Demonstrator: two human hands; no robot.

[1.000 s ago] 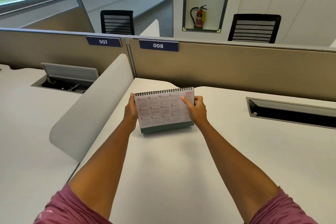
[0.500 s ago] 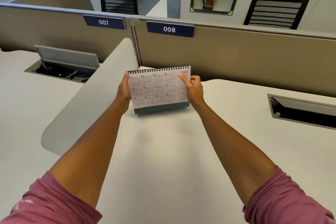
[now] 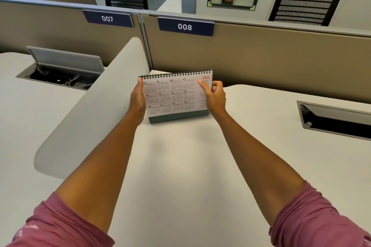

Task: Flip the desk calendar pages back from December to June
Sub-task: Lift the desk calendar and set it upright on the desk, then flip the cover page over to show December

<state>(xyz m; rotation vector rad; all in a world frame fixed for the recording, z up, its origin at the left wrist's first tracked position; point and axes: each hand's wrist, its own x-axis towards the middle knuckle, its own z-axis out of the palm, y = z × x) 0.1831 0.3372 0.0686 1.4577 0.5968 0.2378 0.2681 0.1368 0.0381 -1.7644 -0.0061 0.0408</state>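
A spiral-bound desk calendar [image 3: 174,94] with a dark green base stands on the white desk [image 3: 180,166], near the beige partition. Its facing page shows the whole year 2026 in small month grids. My left hand [image 3: 137,97] grips the calendar's left edge, thumb near the top corner. My right hand [image 3: 213,96] holds the right edge, thumb on the front of the page and fingers curled behind it. Both arms reach straight out from pink sleeves.
A curved white side divider [image 3: 96,106] rises to the left of the calendar. The beige partition [image 3: 261,56] with labels 007 and 008 stands behind it. An open cable tray [image 3: 60,70] lies left, a cable slot [image 3: 337,120] right.
The view has tilted down and closer over the second, so the calendar sits higher in frame. Both hands keep the same grip on its edges; the page shown is unchanged.
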